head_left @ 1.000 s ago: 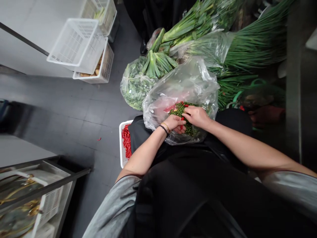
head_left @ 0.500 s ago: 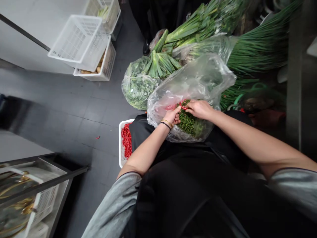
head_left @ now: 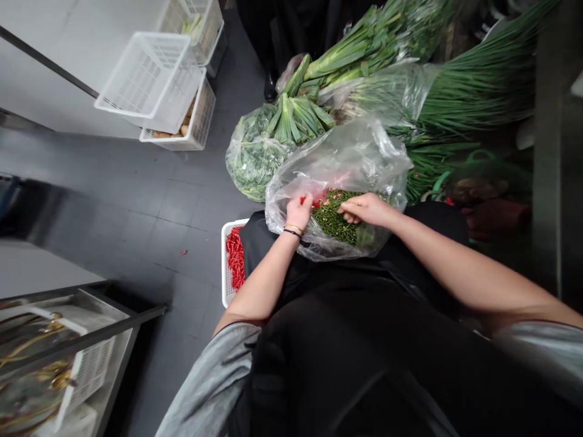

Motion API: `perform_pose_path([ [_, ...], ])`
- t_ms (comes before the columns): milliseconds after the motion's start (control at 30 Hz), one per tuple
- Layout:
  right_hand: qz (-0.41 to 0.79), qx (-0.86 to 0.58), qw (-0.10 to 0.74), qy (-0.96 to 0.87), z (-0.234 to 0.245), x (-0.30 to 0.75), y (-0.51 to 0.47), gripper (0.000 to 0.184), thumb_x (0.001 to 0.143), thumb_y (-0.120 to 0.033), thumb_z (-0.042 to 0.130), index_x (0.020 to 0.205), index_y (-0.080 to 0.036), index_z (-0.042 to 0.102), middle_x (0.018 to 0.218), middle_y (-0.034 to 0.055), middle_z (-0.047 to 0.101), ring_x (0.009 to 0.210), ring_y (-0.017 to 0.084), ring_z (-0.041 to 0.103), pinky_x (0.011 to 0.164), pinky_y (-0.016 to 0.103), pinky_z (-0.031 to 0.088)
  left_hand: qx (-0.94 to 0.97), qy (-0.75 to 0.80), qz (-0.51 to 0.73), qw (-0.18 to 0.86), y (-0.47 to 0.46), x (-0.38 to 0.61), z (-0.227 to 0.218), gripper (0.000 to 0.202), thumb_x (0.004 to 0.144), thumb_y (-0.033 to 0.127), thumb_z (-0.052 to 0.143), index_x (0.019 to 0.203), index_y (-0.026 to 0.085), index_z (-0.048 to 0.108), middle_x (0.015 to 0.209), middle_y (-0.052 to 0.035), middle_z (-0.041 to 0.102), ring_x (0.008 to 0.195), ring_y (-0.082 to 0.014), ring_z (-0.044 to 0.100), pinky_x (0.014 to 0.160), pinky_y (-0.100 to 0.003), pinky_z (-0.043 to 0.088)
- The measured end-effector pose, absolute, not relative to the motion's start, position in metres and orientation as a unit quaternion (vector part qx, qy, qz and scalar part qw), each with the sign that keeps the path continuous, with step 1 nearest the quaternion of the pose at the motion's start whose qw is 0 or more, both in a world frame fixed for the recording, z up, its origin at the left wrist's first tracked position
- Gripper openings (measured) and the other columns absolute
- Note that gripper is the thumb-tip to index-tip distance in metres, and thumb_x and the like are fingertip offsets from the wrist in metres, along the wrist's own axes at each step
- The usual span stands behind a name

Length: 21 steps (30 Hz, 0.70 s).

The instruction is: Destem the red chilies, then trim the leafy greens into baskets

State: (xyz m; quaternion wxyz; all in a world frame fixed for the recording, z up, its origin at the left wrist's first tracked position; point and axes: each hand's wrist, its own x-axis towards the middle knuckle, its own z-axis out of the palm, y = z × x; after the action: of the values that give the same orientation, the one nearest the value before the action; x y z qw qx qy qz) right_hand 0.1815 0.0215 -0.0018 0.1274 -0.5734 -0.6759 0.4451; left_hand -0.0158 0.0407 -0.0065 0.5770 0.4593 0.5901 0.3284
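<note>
A clear plastic bag [head_left: 364, 142] lies open on my lap, with a heap of thin green stems [head_left: 334, 224] in it. Some red chilies [head_left: 319, 199] show beyond the heap, inside the bag. My left hand [head_left: 299, 213] is closed over the bag's left side, and a red chili [head_left: 302, 199] sticks out from its fingertips. Above the stems, my right hand [head_left: 367, 209] is closed in a pinch; whatever its fingers hold is too small to make out. A white basket [head_left: 225, 267] of red chilies stands by my left leg, partly hidden.
Bagged leafy greens [head_left: 252, 152], leeks [head_left: 350, 57] and long green stalks [head_left: 487, 85] lie beyond the bag. White crates [head_left: 146, 73] are stacked at the upper left. A metal rack [head_left: 118, 321] stands lower left. One chili [head_left: 183, 252] lies on the floor. Another person's dark shoe [head_left: 270, 87] is ahead.
My hands were together on a red chili; now they are apart. The left has moved left with the chili, the right slightly down. The bag's upper right edge has sagged inward.
</note>
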Motion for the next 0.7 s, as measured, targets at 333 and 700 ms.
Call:
perform_pose_path([
  [333,0.428,-0.282,-0.194,-0.836,0.038,0.177,-0.047,0.042,0.095,-0.040,0.031,0.110,-0.023,0.067,0.096,0.0067,0.070,0.082,0.020,0.066,0.069,0.028,0.044,0.940,0.245,-0.158,0.176,-0.033,-0.077,0.057,0.026,0.090,0.026,0.040,0.095,0.012,0.061,0.078,-0.0130,0.067,0.071,-0.0217,0.064,0.071,-0.036,0.044],
  [700,0.470,-0.312,-0.229,-0.794,0.035,0.172,-0.040,0.040,0.092,-0.044,0.036,0.103,-0.017,0.064,0.080,0.0080,0.067,0.067,0.019,0.061,0.060,0.027,0.039,0.939,0.285,-0.130,0.144,-0.010,-0.073,0.063,0.032,0.089,0.033,0.036,0.094,0.014,0.061,0.074,-0.0106,0.065,0.060,-0.0197,0.060,0.056,-0.031,0.043],
])
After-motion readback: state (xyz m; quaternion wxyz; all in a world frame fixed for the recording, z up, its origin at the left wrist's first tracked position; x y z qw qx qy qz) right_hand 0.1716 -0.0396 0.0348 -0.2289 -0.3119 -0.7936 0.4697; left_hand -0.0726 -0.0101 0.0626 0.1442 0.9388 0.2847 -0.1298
